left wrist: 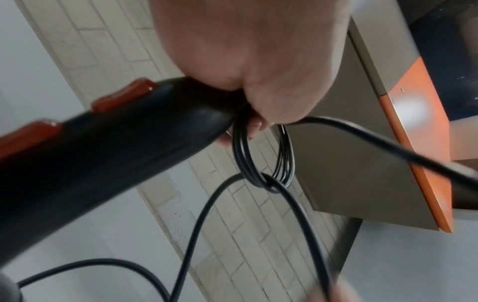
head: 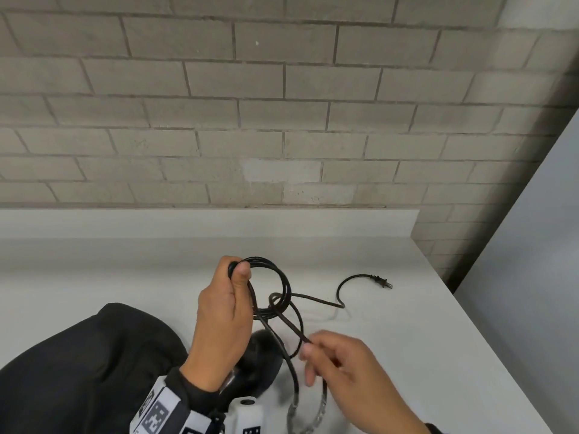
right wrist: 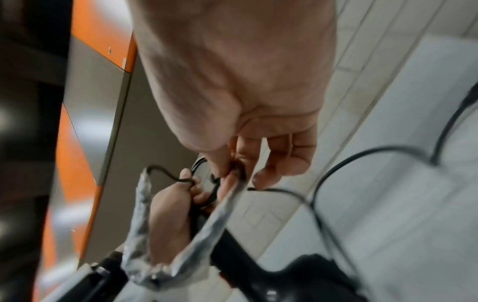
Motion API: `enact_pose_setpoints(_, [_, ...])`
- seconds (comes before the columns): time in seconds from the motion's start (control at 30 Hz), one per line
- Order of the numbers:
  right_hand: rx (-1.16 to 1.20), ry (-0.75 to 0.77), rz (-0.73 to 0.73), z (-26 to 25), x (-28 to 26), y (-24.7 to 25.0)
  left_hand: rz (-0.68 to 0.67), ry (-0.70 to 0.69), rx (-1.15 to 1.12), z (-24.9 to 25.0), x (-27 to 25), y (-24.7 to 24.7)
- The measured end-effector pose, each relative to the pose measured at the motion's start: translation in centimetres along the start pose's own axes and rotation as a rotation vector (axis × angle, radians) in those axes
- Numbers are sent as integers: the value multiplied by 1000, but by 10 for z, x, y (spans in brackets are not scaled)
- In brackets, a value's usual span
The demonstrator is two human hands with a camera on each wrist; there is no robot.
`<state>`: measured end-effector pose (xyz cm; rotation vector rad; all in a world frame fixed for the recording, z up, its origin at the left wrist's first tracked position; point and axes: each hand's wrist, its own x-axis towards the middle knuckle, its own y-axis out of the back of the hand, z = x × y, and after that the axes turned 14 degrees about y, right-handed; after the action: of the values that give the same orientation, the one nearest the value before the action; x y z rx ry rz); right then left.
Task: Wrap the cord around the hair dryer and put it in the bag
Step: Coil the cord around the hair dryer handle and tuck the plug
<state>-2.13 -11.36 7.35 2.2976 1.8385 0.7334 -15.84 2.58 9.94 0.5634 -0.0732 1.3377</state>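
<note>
My left hand (head: 233, 286) grips the handle end of the black hair dryer (head: 261, 361) together with several small loops of its black cord (head: 283, 286), held above the white counter. In the left wrist view the dryer handle (left wrist: 103, 147) shows two red switches, and the cord loops (left wrist: 241, 161) hang from my left hand (left wrist: 261, 98). Thumb and forefinger of my right hand (head: 308, 347) pinch a loose stretch of cord just right of the dryer; the right wrist view shows my right hand (right wrist: 234, 171) doing so. The plug (head: 380, 281) lies on the counter at the right. The black bag (head: 81, 364) lies at the left.
The white counter (head: 407, 355) ends in a slanting edge at the right and meets a grey brick wall (head: 282, 120) at the back. A grey glittery strap (head: 294, 411) loops near the bottom of the head view.
</note>
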Motion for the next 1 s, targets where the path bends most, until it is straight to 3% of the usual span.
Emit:
enact_pose_setpoints(0.17, [-319,-170,102,47,-53,41,-3,45,-28,-2,2,3])
enact_pose_setpoints(0.3, [-495,-456,269,74,-88,70,-16,32,-21,-8,5,2])
enact_pose_setpoints(0.4, [-574,-658,197,79,-102,77,-58,-4,9,-9,2,-3])
enact_pose_setpoints(0.47, [-542,-661,135,71,-95,73,-75,-28,34,-7,1,-6])
enact_pose_setpoints(0.53, [-607,-605,-126,61,-82,68,-94,-53,51,-4,-1,-9])
enact_pose_setpoints(0.6, [-657,-462,-233,46,-61,62,-115,-66,63,-1,-3,-10])
enact_pose_setpoints(0.7, [-627,-55,-71,18,-28,44,-132,-68,77,1,-7,-12])
enact_pose_setpoints(0.77, [-552,96,34,5,-10,31,-132,-73,74,2,-9,-12])
enact_pose_setpoints(0.83, [-502,198,85,-6,9,18,-141,-71,73,4,-11,-13])
enact_pose_setpoints(1.0, [-337,257,92,-11,16,11,-104,-40,69,1,-6,-8])
